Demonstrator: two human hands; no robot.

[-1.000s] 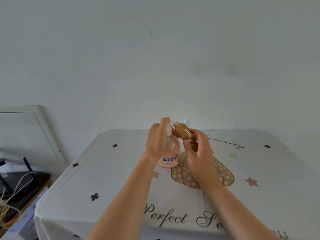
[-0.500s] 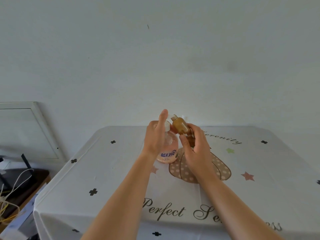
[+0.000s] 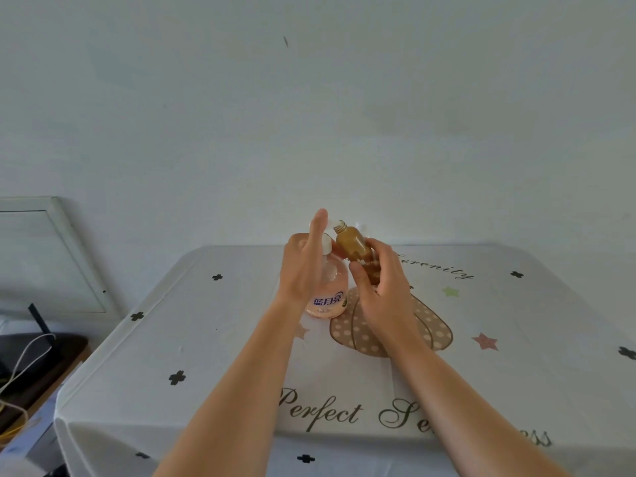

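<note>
1. a person's right hand (image 3: pixel 382 297) is wrapped, thumb in front and fingers behind, round the lower half of a small amber bottle (image 3: pixel 351 244). the bottle is held clear of the tabletop (image 3: pixel 206 339) and tilted, with its uncapped threaded neck leaning up and to the left.
2. that lean puts the open neck just beside the white pump head (image 3: pixel 327 244) of a pink hand-soap pump bottle (image 3: pixel 327 290), apparently so soap from the spout can go straight into the small bottle.
3. the left hand (image 3: pixel 303 270) sits against the top of the soap bottle with one finger straight up alongside the pump head. its other fingers are hidden behind the bottle, so whether they grip the neck or merely press on it cannot be told.
4. the soap bottle stands upright on the tabletop at the edge of a polka-dot pumpkin print (image 3: pixel 430 332) on the white tablecloth. resting it there probably leaves one hand free to work the pump while the other aims the small bottle.
5. judged from this, the refill is at the lining-up stage, and no soap is visible passing between spout and neck.
6. a pale framed panel (image 3: pixel 51 256) leans on the wall at left, above a dark low surface with loose cables (image 3: pixel 24 359).
</note>
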